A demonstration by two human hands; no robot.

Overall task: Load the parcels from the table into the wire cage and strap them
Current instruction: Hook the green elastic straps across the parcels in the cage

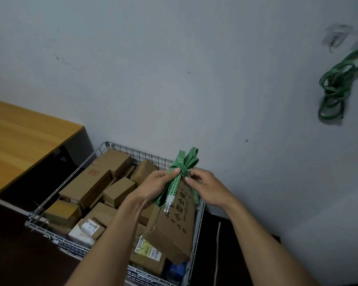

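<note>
Above the wire cage (145, 155), I hold a green strap (181, 172) with both hands. The strap is folded up into a bunch, and its loops stick up past my fingers. My left hand (155, 186) is wrapped round the bunch, with my thumb pressed on top of it. My right hand (205, 188) pinches the strap just beside my left thumb, with the fingers curled in. A white end with a metal hook (167, 207) hangs down from the strap, under my left hand.

Below my hands, the cage holds lots of brown parcels (87, 184). They lie in a jumble, some flat and some tipped. A big box (174, 226) with black writing leans at the right side of the cage, right under the metal hook. Next to it, nearer to me, lies a box with a yellow label (147, 249). A small box with a white label (89, 228) sits near the front left corner. Something blue (177, 269) shows low down at the front right corner, but I cannot tell what it is.

The cage stands against a grey wall (174, 69). A wooden table (23, 141) is to the left of the cage. More green straps (335, 87) hang in a bunch high on the wall, far off to the right.
</note>
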